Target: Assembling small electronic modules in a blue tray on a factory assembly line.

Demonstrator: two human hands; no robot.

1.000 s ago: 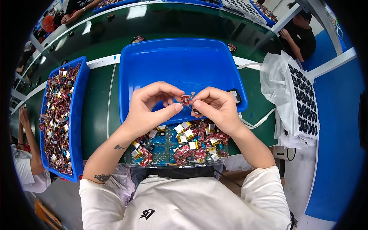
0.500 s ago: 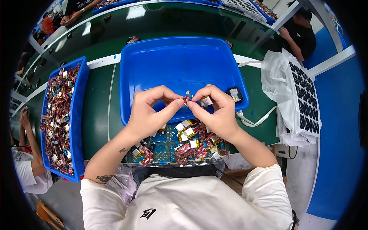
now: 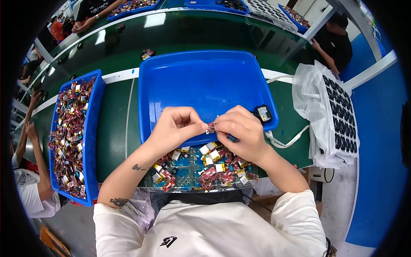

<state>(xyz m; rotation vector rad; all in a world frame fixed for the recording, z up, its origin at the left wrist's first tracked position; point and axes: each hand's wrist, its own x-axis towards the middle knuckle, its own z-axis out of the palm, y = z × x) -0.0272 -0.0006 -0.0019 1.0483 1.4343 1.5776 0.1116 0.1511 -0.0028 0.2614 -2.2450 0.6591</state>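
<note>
Over the near edge of the large blue tray (image 3: 192, 55), a small red circuit board (image 3: 211, 127) is pinched between my two hands. My left hand (image 3: 171, 128) grips its left side between thumb and forefinger. On the other side, my right hand (image 3: 244, 132) has its fingers curled over the board and hides part of it. A small dark blue piece (image 3: 232, 138) shows beneath the right fingers; whether it is joined to the board I cannot tell. A black square case (image 3: 263, 114) sits in the tray's right corner, beside my right hand.
Below my hands, a clear compartment tray (image 3: 182, 179) holds red boards with silver-and-yellow batteries. A long blue bin (image 3: 99, 92) of similar boards stands at left. Black parts (image 3: 340, 115) lie on white wrapping at right. Other people work around the green table (image 3: 113, 124).
My right fingers have curled over the board, and the battery seen by them before is hidden. The board looks turned. The whole view has shifted slightly.
</note>
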